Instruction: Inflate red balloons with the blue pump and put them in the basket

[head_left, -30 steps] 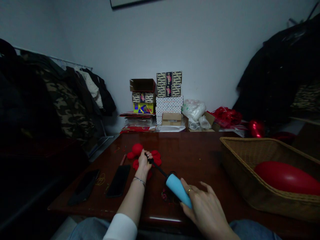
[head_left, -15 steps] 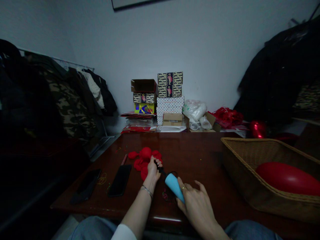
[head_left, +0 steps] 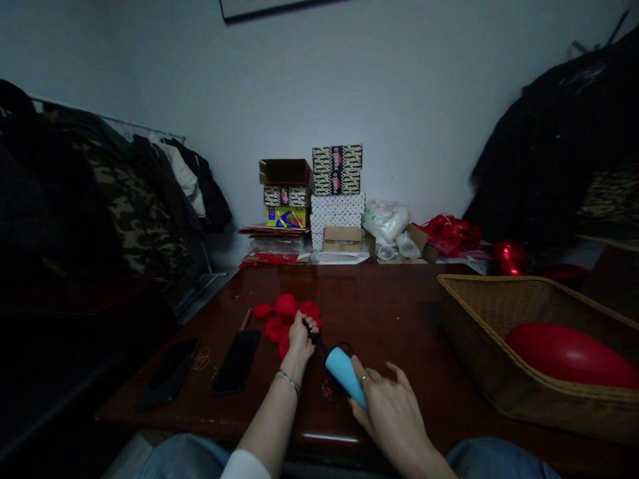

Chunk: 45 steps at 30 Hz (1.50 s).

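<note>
Here, 2 hands clamped on pump (head_left: pixel 345 376): left hand (head_left: pixel 302 334) on black end, right hand (head_left: pixel 387 406) around blue barrel. Long axis slants over bench (head_left: pixel 379 299), black end pointing far-left.

"POMELO" on patterned box (head_left: pixel 349 160)

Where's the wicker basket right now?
In the head view, the wicker basket sits at the right end of the table, beyond the right hand, with a red balloon inside.
</note>
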{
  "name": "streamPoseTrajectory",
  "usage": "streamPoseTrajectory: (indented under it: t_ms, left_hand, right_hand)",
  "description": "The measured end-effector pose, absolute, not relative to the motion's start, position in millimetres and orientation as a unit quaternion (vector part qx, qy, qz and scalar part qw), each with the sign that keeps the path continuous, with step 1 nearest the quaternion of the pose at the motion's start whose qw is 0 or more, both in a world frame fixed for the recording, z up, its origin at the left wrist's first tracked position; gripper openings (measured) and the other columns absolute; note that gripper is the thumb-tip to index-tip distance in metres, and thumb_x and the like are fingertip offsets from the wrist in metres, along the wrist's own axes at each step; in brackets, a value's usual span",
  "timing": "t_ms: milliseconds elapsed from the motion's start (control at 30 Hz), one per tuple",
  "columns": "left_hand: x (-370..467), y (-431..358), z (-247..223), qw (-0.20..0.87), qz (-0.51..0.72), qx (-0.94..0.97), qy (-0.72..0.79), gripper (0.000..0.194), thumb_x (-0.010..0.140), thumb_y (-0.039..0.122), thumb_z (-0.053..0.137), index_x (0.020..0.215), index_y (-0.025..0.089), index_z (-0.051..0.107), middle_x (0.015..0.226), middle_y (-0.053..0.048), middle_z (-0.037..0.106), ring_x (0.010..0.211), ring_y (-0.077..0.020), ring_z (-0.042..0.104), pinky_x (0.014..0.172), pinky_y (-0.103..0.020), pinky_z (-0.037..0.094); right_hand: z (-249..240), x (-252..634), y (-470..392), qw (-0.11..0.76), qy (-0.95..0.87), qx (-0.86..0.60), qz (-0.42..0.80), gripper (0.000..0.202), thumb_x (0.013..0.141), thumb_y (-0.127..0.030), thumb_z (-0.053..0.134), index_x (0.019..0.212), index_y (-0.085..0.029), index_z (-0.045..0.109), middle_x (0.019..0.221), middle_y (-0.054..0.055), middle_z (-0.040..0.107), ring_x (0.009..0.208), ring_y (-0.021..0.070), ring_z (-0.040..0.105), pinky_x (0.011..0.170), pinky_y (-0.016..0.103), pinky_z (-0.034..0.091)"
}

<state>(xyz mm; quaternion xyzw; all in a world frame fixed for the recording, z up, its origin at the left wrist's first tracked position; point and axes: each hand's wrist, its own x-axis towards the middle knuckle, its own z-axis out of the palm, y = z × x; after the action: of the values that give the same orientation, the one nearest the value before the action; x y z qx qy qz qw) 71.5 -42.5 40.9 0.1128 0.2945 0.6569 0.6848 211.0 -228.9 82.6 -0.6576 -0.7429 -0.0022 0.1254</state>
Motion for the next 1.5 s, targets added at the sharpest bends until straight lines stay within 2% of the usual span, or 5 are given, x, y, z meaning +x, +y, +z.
streamPoseTrajectory:
  t_ms: [233,433,700,1000,1500]
  left_hand:
    - [41,-22,63,0.695,0.662,0.090,0.265,0.025,0.092,0.020,0.040,0.068,0.018,0.036,0.052,0.007,0.032,0.035,-0.0033,0.031,0.032,-0.012,0.025]
    - [43,-22,61,0.699,0.659,0.091,0.263,0.026,0.093,0.021,0.037,0.068,0.018,0.036,0.052,0.006,0.034,0.036,-0.0036,0.032,0.032,-0.012,0.025]
    - [75,-43,49,0.692,0.656,0.117,0.277,0.028,0.093,0.023,0.039,0.066,0.018,0.036,0.051,0.006,0.032,0.036,-0.0041,0.030,0.033,-0.013,0.024]
    - [97,-65,37,0.689,0.636,0.154,0.312,0.029,0.090,0.031,0.048,0.066,0.018,0.038,0.052,0.005,0.037,0.039,-0.0055,0.036,0.037,-0.016,0.031]
    - [52,-34,50,0.688,0.654,0.096,0.300,0.026,0.093,0.019,0.038,0.066,0.018,0.037,0.050,0.006,0.034,0.035,-0.0041,0.032,0.033,-0.014,0.026]
  right_hand:
    - [105,221,-243,0.101,-0.742,-0.661,0.048,0.057,0.078,-0.027,0.052,0.135,-0.021,0.043,0.108,0.008,0.067,0.091,0.0210,0.063,0.101,0.042,0.023]
    - [100,218,-238,0.115,-0.736,-0.667,0.016,0.056,0.078,-0.026,0.052,0.134,-0.020,0.045,0.105,0.008,0.068,0.094,0.0214,0.062,0.100,0.041,0.025]
    - [89,211,-229,0.123,-0.738,-0.664,-0.010,0.053,0.080,-0.025,0.050,0.132,-0.016,0.047,0.097,0.008,0.069,0.085,0.0205,0.064,0.098,0.041,0.025]
    - [74,206,-218,0.121,-0.727,-0.675,-0.039,0.052,0.081,-0.021,0.050,0.133,-0.015,0.045,0.094,0.008,0.068,0.077,0.0183,0.064,0.098,0.040,0.025]
    - [100,223,-242,0.117,-0.749,-0.650,0.056,0.058,0.078,-0.027,0.054,0.134,-0.019,0.044,0.105,0.009,0.068,0.094,0.0227,0.062,0.100,0.043,0.026]
